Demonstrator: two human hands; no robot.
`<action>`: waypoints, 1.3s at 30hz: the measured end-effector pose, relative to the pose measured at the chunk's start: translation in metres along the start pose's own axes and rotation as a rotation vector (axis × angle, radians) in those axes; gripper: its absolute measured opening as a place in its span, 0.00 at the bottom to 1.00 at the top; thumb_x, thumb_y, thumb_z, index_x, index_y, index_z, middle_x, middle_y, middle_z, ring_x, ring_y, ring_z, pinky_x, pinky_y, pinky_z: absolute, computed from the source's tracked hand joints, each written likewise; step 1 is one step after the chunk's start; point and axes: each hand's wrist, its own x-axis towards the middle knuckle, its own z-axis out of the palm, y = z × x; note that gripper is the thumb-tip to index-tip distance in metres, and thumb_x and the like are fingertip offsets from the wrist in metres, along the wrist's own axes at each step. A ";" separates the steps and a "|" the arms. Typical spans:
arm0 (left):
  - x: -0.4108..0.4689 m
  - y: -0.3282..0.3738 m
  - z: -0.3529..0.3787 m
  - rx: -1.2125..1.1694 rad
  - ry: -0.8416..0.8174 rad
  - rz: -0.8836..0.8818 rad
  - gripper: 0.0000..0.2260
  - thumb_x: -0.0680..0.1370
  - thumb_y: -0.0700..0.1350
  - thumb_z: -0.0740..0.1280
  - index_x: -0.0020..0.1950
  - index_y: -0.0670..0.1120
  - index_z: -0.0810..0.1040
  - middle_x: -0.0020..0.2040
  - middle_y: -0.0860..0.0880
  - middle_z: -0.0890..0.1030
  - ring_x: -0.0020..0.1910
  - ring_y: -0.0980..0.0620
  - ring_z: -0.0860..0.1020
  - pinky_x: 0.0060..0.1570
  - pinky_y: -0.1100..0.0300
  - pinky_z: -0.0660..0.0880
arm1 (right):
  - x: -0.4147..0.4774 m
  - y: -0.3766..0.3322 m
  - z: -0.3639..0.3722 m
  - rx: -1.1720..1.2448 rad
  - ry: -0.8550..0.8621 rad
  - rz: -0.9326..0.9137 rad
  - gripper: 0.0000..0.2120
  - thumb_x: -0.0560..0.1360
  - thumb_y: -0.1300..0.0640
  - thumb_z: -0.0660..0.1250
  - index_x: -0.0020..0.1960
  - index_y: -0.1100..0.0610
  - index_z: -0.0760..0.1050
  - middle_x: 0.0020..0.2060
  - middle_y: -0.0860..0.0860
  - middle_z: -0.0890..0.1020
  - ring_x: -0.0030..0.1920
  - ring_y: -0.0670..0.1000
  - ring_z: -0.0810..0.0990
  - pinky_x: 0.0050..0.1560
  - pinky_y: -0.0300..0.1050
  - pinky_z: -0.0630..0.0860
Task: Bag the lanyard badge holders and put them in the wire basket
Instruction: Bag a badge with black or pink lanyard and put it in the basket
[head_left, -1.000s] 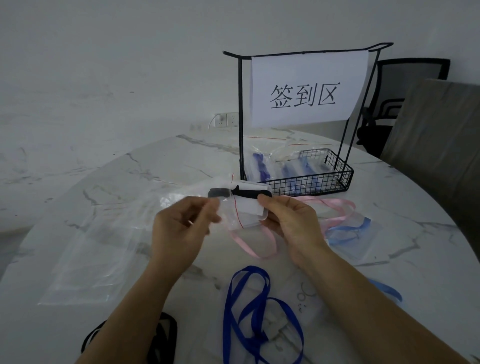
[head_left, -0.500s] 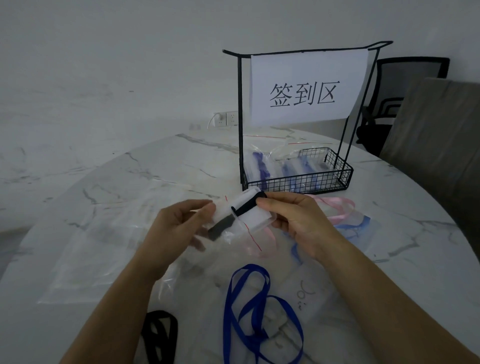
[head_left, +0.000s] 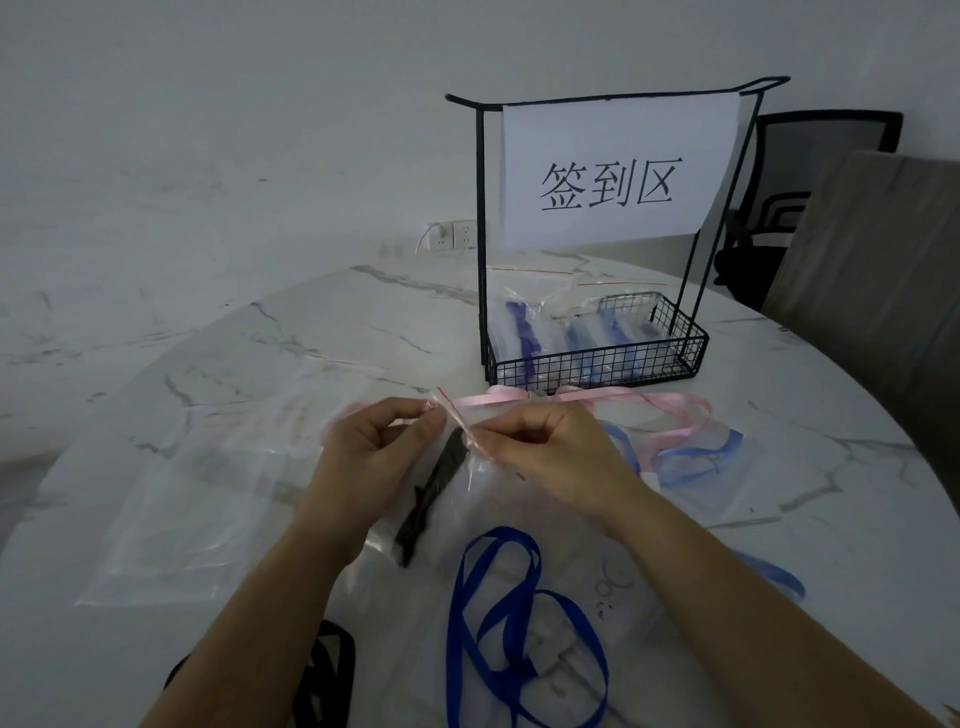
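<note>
The black lanyard with its badge holder (head_left: 435, 491) has dropped from the bag mouth, where it lay crosswise half a second ago, down into the clear plastic zip bag with a red seal line (head_left: 485, 512). It now hangs slantwise inside, just below the fingers. The left hand (head_left: 374, 447) and right hand (head_left: 545, 447) are close together above the marble-patterned round worktop (head_left: 260, 364), each pinching the bag's top edge.

The step in hand looks to be sealing. To do it well, the strap should sit fully below the red line, and the fingers should press along the strip from one end to the other so nothing catches.

The black wire basket (head_left: 597, 364) stands well beyond the hands, under a tall frame carrying a white paper sign (head_left: 613, 176). It already holds several clear bags with blue lanyards (head_left: 522, 332) in them.

Unbagged pieces remain on the worktop. A pink ribbon lanyard (head_left: 649, 402) lies just in front of the basket, and a dark blue ribbon lanyard (head_left: 498, 623) lies near the wrists. Another black lanyard (head_left: 327, 670) sits at the bottom edge. Flat spare clear bags (head_left: 182, 493) lie at the left.
</note>
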 end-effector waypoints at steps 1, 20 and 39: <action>0.000 0.001 0.001 -0.047 0.002 -0.001 0.06 0.77 0.48 0.70 0.48 0.48 0.85 0.43 0.49 0.86 0.40 0.53 0.84 0.38 0.67 0.78 | -0.001 -0.001 0.002 -0.029 -0.018 0.003 0.05 0.74 0.48 0.73 0.41 0.42 0.85 0.39 0.42 0.86 0.38 0.38 0.82 0.39 0.30 0.76; -0.001 0.008 -0.003 -0.563 -0.117 -0.083 0.09 0.75 0.46 0.68 0.49 0.41 0.81 0.51 0.39 0.85 0.43 0.47 0.84 0.40 0.56 0.81 | 0.001 -0.011 -0.005 0.396 0.168 0.075 0.19 0.71 0.41 0.71 0.50 0.55 0.85 0.41 0.54 0.86 0.39 0.51 0.83 0.41 0.44 0.80; 0.001 -0.004 0.003 -0.406 -0.123 -0.194 0.19 0.71 0.40 0.74 0.61 0.40 0.78 0.53 0.40 0.85 0.49 0.42 0.84 0.43 0.56 0.82 | 0.006 0.001 -0.005 0.481 0.158 0.108 0.07 0.73 0.51 0.73 0.47 0.53 0.84 0.48 0.58 0.86 0.49 0.54 0.86 0.46 0.47 0.82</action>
